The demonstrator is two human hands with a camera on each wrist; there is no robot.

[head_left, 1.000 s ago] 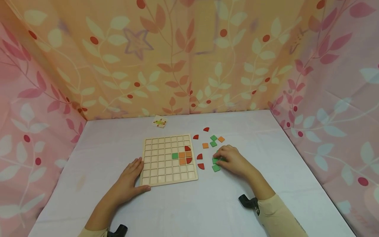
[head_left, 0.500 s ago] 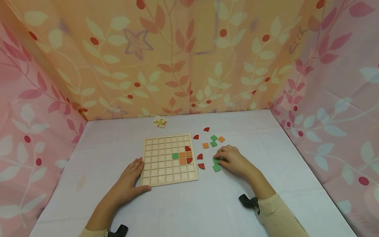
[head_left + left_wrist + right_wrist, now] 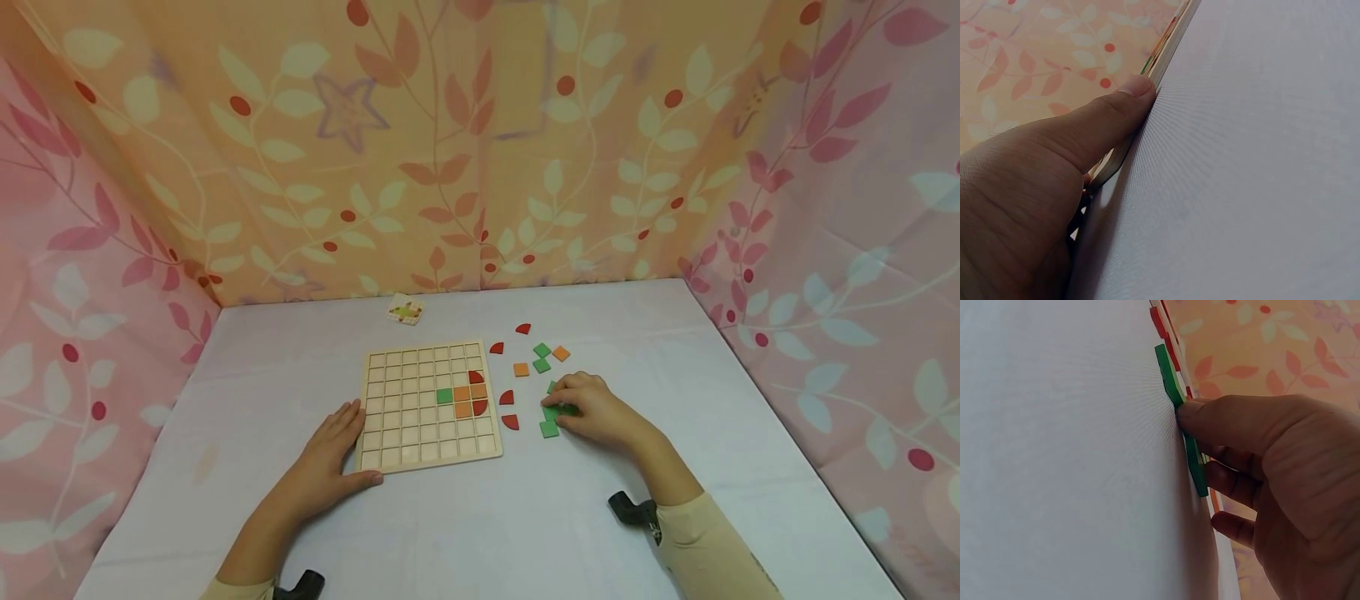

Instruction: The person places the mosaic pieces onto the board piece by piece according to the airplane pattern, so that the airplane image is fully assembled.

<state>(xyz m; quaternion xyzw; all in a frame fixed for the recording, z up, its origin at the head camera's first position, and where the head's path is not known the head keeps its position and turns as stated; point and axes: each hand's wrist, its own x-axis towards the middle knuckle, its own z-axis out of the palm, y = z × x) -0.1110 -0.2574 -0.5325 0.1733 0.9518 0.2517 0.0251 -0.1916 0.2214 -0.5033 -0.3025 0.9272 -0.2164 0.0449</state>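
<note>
Thumb and bent fingers of my right hand (image 3: pixel 592 407) rest at a group of loose green squares (image 3: pixel 550 429), right of centre in the lower half of the head view; the hand is partly curled, the thumb touches green edges in the right wrist view, and I cannot tell whether it pinches one. My left hand (image 3: pixel 324 454), lower left of centre, is open, its fingers against the left edge of the wooden board (image 3: pixel 408 433) and its thumb at the bottom left corner. The board lies in the lower middle of the frame, with a lone green square (image 3: pixel 445 396), three orange squares (image 3: pixel 462 409) and two red quarter-circles (image 3: pixel 480 407) towards its right side. Loose red pieces (image 3: pixel 510 422) and loose orange squares (image 3: pixel 521 369) lie right of the board, and a small patterned card (image 3: pixel 407 309) lies above it, near the frame's centre
</note>
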